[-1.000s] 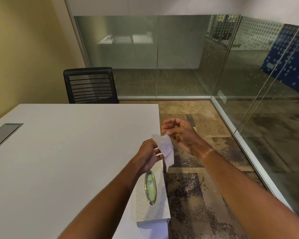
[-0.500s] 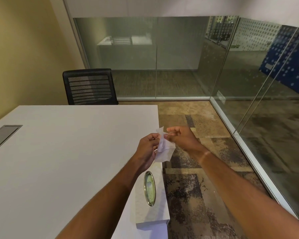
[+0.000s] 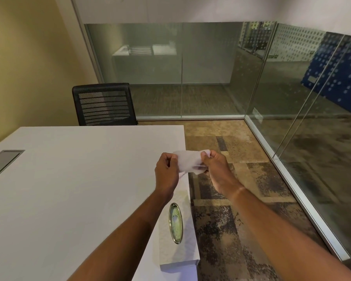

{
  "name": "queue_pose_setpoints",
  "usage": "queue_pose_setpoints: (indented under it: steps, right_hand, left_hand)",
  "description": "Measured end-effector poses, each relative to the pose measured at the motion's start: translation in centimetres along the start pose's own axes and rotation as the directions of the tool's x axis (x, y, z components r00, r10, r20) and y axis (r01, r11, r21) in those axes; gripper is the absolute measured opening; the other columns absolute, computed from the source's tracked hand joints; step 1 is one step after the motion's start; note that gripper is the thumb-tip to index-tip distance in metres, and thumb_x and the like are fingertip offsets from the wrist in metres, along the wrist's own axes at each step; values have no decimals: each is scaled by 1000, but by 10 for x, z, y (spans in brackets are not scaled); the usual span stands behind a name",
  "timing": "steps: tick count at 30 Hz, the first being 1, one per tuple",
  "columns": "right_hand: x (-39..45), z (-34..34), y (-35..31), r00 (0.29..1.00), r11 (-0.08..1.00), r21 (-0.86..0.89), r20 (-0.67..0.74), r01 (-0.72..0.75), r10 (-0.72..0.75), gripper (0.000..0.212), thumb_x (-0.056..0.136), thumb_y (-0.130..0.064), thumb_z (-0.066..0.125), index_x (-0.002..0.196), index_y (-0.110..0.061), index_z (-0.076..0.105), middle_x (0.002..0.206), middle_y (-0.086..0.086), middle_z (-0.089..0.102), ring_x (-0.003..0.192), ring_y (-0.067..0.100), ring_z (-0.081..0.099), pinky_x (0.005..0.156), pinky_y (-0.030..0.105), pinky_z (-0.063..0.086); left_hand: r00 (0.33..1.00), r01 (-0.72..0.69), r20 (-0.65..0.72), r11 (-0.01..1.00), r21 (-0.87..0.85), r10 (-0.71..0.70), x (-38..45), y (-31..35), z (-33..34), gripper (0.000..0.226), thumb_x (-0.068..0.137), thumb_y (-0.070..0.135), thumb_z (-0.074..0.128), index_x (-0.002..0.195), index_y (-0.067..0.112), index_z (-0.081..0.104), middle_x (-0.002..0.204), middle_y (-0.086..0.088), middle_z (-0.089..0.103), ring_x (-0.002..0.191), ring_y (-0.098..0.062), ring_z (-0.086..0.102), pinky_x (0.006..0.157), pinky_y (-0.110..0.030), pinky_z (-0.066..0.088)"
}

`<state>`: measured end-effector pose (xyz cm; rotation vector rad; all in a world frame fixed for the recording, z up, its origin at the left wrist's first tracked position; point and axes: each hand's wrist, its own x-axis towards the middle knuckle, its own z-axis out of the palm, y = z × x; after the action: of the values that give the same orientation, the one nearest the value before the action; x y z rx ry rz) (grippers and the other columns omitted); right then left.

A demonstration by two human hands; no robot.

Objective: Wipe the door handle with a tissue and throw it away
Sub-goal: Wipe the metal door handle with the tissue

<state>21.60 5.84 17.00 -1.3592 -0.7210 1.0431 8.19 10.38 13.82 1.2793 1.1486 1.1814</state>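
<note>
A white tissue (image 3: 188, 160) is stretched between both hands, just past the table's right edge. My left hand (image 3: 166, 172) pinches its left side and my right hand (image 3: 217, 169) pinches its right side. Below my left forearm a white tissue box (image 3: 182, 246) with a gold-rimmed oval opening (image 3: 175, 223) rests on the table's near right corner. No door handle or bin is in view.
A white table (image 3: 69, 189) with a grey cable hatch (image 3: 2, 163) fills the left. A black mesh chair (image 3: 103, 104) stands behind it against the yellow wall. Glass partitions (image 3: 292, 94) close the back and right; patterned carpet (image 3: 241, 199) lies between.
My right hand closed in and took hold of the tissue that only my left hand held. Both hands have since pulled it out flat between them.
</note>
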Motion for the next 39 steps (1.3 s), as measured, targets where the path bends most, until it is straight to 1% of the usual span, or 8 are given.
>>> queue_pose_setpoints:
  steps: [3,5,11,18,22,29,33,39]
  right_hand:
    - [-2,3,7,991,995,-55,-106,79,-85,12,100,-14,50,96,-12,61,86,8,64,69,15,58,51,22,50]
    - [-3,5,11,978,986,-113,-153,125,-141,13,100,-18,49,95,-13,59,79,9,60,66,14,54,47,23,46]
    - [-7,7,17,951,951,-208,-161,228,-264,35,88,-49,47,92,-15,54,96,26,60,73,21,53,61,38,46]
    - [-16,6,10,966,971,-142,-147,192,-213,21,82,-38,70,91,-20,65,95,11,72,93,31,69,78,55,58]
    - [-15,1,10,973,987,-48,-166,152,-158,10,87,-20,70,92,-11,68,94,11,72,90,27,69,79,49,57]
    - [-24,-10,8,982,994,2,-154,108,-106,11,91,-19,66,101,-13,68,97,7,75,90,24,71,71,38,60]
    - [-37,-24,-1,965,986,-89,-209,144,-160,7,87,-13,71,91,-19,71,88,2,76,84,20,72,70,37,61]
    - [-56,-76,-8,876,948,-227,-380,222,-296,15,93,-20,63,91,-9,71,86,8,73,83,22,71,67,34,58]
  left_hand:
    - [994,-79,-63,993,92,85,-4,6,2,16,103,23,45,95,10,52,89,0,58,78,-7,53,61,-14,46]
    - [988,-118,-87,984,130,130,-6,10,4,17,104,22,43,95,10,51,85,3,56,74,-6,51,56,-11,42]
    - [965,-209,-98,940,269,243,0,6,2,14,104,24,41,94,18,48,83,9,57,77,-8,56,63,-22,46]
    - [955,-263,-53,919,294,291,1,6,2,12,104,24,43,96,19,50,88,5,59,79,-8,58,65,-22,47]
    - [956,-265,-46,917,298,291,3,6,2,12,104,25,43,95,21,50,86,7,58,80,-8,59,67,-30,53]
    - [948,-313,44,906,284,314,2,6,11,11,103,26,45,98,23,54,89,9,60,84,-10,62,72,-33,57]
    - [912,-410,180,848,334,370,-6,7,25,27,102,35,45,119,18,57,115,0,60,104,-17,60,89,-36,55]
    - [725,-686,488,568,454,485,-28,19,58,63,98,47,33,153,18,25,161,-6,23,147,-22,21,116,-33,12]
